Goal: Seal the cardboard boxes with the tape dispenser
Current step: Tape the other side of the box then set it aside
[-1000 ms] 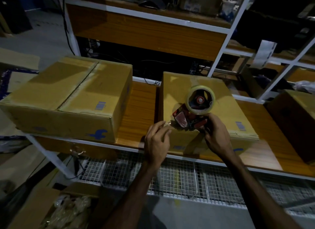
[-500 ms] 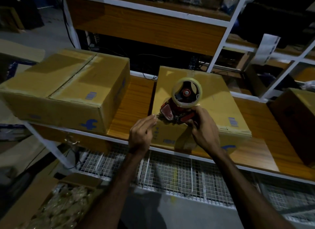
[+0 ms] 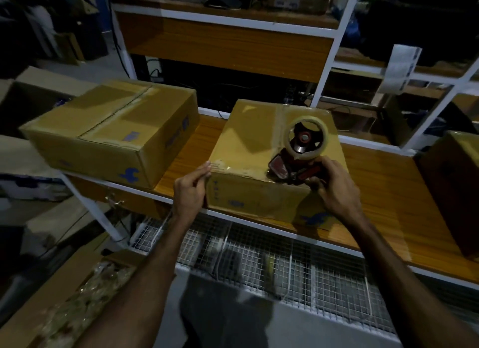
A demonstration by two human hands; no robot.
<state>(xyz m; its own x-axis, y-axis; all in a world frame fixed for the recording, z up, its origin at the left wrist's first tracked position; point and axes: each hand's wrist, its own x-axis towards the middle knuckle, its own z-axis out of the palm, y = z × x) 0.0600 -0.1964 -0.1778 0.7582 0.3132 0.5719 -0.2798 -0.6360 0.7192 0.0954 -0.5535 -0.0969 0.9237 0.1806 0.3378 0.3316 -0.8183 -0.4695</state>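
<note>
A white metal rack (image 3: 344, 24) with wooden shelves fills the far side, and its near shelf (image 3: 375, 192) carries the boxes. The biggest is the cardboard box on the left (image 3: 108, 132), lying flat with its top flaps closed along a centre seam; a pale label with a barcode-like print sits on its top near the near edge, a blue printed logo shows at the near right corner of its front face, and more blue print on its right side is too blurred to read. Just right of it, with a strip of bare shelf between them, stands the middle box (image 3: 248, 140), with a glossy strip of tape along its top near edge. Its front face bears a small blue print, a blue label and a blue logo at the lower right; none of it is legible. A third box (image 3: 456, 182), dark and cut off, stands at the right edge. A white paper tag (image 3: 399, 68) hangs from the rack on the far right; its print is unreadable.

The tape dispenser (image 3: 300, 156), red with a clear roll, rests on the near right part of the middle box's top. The right hand (image 3: 334, 187) is clamped round its handle. The left hand (image 3: 191, 189) presses against the box's near left corner, fingers fairly straight and together.
</note>
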